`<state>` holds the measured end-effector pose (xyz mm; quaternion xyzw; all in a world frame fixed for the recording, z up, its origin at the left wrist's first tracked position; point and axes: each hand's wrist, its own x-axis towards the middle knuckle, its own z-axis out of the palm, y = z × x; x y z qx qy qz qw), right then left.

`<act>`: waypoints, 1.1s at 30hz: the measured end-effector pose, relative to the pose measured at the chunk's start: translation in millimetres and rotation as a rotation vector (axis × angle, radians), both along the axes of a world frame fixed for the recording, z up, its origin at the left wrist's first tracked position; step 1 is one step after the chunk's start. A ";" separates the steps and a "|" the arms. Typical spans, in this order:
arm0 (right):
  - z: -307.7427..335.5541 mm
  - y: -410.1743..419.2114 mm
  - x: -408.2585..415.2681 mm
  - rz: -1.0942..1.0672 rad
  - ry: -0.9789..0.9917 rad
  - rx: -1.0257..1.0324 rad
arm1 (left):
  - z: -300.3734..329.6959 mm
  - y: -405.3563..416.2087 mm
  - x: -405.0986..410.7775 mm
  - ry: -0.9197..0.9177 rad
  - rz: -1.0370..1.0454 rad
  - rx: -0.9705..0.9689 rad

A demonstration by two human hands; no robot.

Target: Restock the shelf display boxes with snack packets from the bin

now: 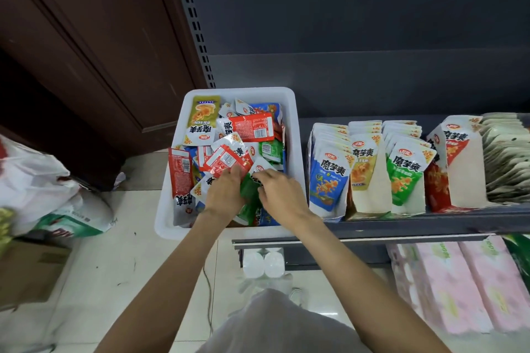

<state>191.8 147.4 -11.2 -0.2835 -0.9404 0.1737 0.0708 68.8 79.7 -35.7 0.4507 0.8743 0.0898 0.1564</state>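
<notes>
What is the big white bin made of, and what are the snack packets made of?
The white bin looks like smooth moulded plastic: rounded corners, thick rim, soft sheen. The snack packets seem to be thin glossy plastic film, perhaps foil-lined: they crinkle, catch the light, and have flat sealed edges.

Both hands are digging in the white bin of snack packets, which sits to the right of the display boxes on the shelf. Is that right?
Not quite. The head view shows the white bin to the left of the display boxes, not the right. The rest holds: the left hand and right hand are both in among the snack packets.
</notes>
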 end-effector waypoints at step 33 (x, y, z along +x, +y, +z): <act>74.7 73.3 225.8 -0.889 0.884 0.074 | 75.3 82.5 142.2 -0.139 -0.596 0.701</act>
